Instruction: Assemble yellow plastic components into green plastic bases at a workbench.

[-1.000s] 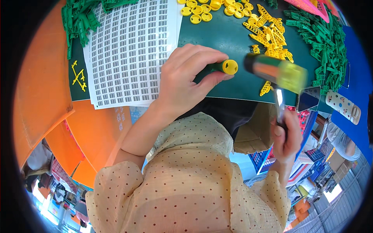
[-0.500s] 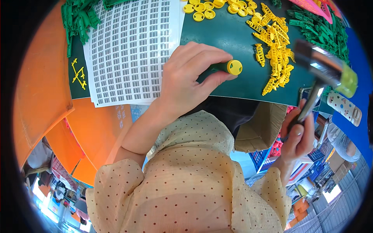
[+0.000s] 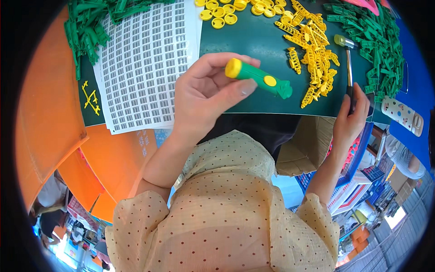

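Note:
Between the thumb and fingers of my left hand (image 3: pixel 197 93) is a green plastic tube (image 3: pixel 254 74), which looks like a toy flashlight. It lies tilted above the table's near edge, with a yellow cap at its left end and a yellow oval button on its side. My right hand (image 3: pixel 351 115) is closed on the dark handle of a hammer (image 3: pixel 349 68). The hammer's head, with a translucent yellow face, rests at the table's right, between yellow toothed parts (image 3: pixel 312 59) and a heap of green plastic parts (image 3: pixel 385 59).
Printed label sheets (image 3: pixel 140 68) cover the table's left side, beside a thin yellow sprue (image 3: pixel 92 99). Round yellow caps (image 3: pixel 218 22) lie at the back. More green parts (image 3: pixel 88 31) are heaped far left. A spotted phone-like case (image 3: pixel 402 115) sits right. A cardboard box (image 3: pixel 306 147) stands below the edge.
The hammer has gone from raised in my right hand to down on the table. My left hand has lifted and turned the green tube, so its side and button now show.

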Available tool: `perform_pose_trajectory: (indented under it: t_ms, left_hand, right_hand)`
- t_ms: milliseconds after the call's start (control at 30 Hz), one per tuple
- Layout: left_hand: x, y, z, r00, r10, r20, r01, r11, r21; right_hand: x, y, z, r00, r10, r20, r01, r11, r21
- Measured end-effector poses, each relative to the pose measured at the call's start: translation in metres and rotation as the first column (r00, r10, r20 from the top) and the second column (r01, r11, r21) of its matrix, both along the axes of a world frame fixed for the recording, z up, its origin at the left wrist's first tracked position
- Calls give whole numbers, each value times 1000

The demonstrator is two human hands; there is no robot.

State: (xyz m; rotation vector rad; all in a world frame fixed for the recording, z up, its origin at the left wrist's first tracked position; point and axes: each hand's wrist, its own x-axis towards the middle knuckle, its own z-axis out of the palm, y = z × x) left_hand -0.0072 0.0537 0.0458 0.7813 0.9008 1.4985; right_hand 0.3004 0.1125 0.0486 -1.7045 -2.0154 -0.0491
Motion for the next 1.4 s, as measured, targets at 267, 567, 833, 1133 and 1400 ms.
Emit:
perform_pose_trajectory:
  t_ms: [267, 567, 833, 1133, 1400]
  left_hand:
    - [9, -3, 2, 908, -150, 390, 215, 968, -128]
    - [23, -11, 5, 929, -269, 253, 320, 929, -188]
    - [24, -9, -7, 882, -309, -354, 323, 946, -23]
    - [43, -7, -4, 851, -386, -357, 451, 885, 118]
    - [53, -37, 9, 597, -229, 769, 371, 929, -12]
  right_hand:
    - [-85, -31, 44, 701, 380, -603, -551, 826, -119]
    - [-77, -41, 39, 629, 308, -714, -549, 826, -127]
    - [-10, -61, 72, 904, 133, -407, -358, 757, -546]
    - [-43, -83, 41, 859, 341, -382, -443, 868, -223]
    - [-160, -73, -13, 725, 493, -482, -428, 870, 246]
